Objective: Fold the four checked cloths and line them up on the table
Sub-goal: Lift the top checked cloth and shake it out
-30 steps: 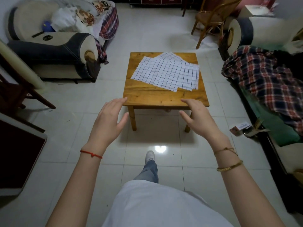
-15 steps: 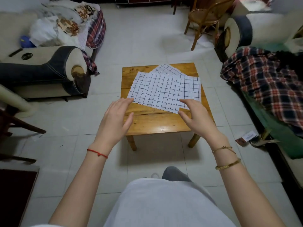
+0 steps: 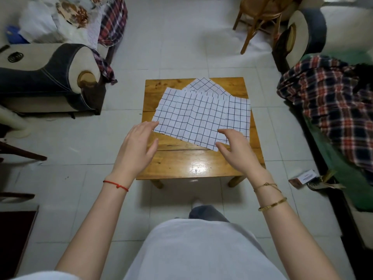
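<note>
Several white cloths with a dark check lie flat and overlapping in a fanned pile (image 3: pixel 193 116) on a small square wooden table (image 3: pixel 181 164). The top cloth is the widest; a corner of another cloth (image 3: pixel 203 85) sticks out at the back, and a third cloth's edge (image 3: pixel 240 116) shows on the right. My left hand (image 3: pixel 137 146) hovers with fingers straight, its tips at the pile's near left corner. My right hand (image 3: pixel 236 150) hangs over the near right corner with relaxed, slightly bent fingers. Neither hand holds anything.
A sofa arm (image 3: pixel 60 75) stands left of the table, with heaped laundry (image 3: pixel 76 19) behind it. A plaid blanket (image 3: pixel 333 106) covers the sofa at right. A wooden chair (image 3: pixel 260 19) stands at the back right. A small box (image 3: pixel 302 177) lies on the tiled floor.
I have stepped closer, so the table now sits right under my arms. Both hands have moved forward from the table's front edge to the near corners of the cloth pile.
</note>
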A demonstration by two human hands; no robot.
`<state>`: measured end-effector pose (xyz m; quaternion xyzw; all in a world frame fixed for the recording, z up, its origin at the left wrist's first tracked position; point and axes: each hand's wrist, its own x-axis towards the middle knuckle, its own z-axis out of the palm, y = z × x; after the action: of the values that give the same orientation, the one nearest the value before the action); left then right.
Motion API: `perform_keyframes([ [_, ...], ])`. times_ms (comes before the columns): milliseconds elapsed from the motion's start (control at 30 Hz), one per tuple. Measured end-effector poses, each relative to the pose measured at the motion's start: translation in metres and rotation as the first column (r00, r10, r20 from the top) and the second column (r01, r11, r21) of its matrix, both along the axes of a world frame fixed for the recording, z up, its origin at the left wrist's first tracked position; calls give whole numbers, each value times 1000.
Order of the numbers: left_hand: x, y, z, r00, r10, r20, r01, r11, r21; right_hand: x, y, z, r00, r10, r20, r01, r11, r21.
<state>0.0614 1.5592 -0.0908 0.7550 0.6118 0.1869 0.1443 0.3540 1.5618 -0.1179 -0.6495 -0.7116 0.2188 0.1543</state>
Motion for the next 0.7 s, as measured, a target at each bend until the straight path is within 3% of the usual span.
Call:
perform_keyframes([
  [433,-16,80,-37,997,52,-60,-52,999,-5,-17,97,-35,990,141,4,-141,990,-11],
  [700,-58,159,-98,990,33,-138,-50,991,-126,-77,171,-74,988,152,-24,-152,988,-16],
])
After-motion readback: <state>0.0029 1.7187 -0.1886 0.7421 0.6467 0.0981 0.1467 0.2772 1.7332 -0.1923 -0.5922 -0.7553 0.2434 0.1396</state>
